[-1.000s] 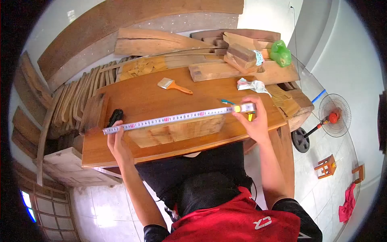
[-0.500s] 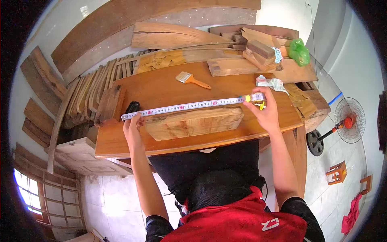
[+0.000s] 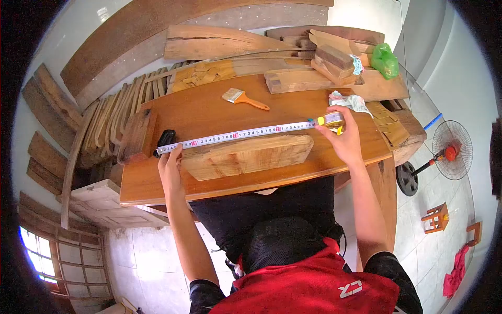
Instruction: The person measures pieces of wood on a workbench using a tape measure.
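From the head camera, a tape measure (image 3: pixel 238 137) is drawn out over a wooden table (image 3: pixel 198 115), along the far edge of a thick board (image 3: pixel 248 158); whether it touches the wood, I cannot tell. The left hand (image 3: pixel 171 165) pinches the tape near its free end, past the board's left end. The right hand (image 3: pixel 343 137) has thumb and fingers closed around the tape's case, near the board's right end.

A black object (image 3: pixel 167 138) sits close behind the tape's free end, partly covered by it. A paintbrush (image 3: pixel 246 98) lies beyond the tape, clear of it, and a crumpled cloth (image 3: pixel 349 101) lies just past the right hand. Wood blocks (image 3: pixel 334 63) are stacked at the table's far right. Beside them is a green plastic bag (image 3: pixel 385 62); its contents cannot be made out. Slats (image 3: pixel 117 112) stand in a row to the left. On the floor at right are a fan (image 3: pixel 452 150) and a small stool (image 3: pixel 435 217).
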`<state>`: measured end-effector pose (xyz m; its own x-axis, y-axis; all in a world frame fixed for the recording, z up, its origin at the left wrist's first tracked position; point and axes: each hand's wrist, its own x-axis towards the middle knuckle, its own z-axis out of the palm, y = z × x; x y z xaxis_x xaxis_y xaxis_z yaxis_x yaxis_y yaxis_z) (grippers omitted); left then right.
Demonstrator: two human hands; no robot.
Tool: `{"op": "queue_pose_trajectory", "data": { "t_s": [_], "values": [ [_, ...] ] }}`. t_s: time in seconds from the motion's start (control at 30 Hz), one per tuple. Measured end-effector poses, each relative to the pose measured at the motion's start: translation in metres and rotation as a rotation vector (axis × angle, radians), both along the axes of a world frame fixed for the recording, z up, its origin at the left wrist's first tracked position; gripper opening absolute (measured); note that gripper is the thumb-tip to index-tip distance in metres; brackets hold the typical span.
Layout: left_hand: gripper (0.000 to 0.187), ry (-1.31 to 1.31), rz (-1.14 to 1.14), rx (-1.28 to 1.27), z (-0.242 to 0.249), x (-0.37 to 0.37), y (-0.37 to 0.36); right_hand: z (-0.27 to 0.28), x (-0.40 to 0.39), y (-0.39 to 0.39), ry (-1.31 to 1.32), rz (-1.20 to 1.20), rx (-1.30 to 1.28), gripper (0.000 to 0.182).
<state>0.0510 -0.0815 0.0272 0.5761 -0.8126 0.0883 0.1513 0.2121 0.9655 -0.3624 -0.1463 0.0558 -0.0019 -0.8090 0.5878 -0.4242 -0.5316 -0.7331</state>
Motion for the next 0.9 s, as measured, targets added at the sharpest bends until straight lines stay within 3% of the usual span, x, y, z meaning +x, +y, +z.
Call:
{"op": "queue_pose_trajectory", "data": {
  "t_s": [0.37,0.9],
  "values": [
    [0.028,-0.145,0.018,0.084,-0.001,0.003,0.005,0.003,-0.003,0.007,-0.009,-0.004,0.013,0.046],
    [0.013,-0.037,0.102,-0.131,-0.013,-0.022,0.032,0.001,-0.010,0.029,0.022,-0.016,-0.039,0.046]
  ]
}}
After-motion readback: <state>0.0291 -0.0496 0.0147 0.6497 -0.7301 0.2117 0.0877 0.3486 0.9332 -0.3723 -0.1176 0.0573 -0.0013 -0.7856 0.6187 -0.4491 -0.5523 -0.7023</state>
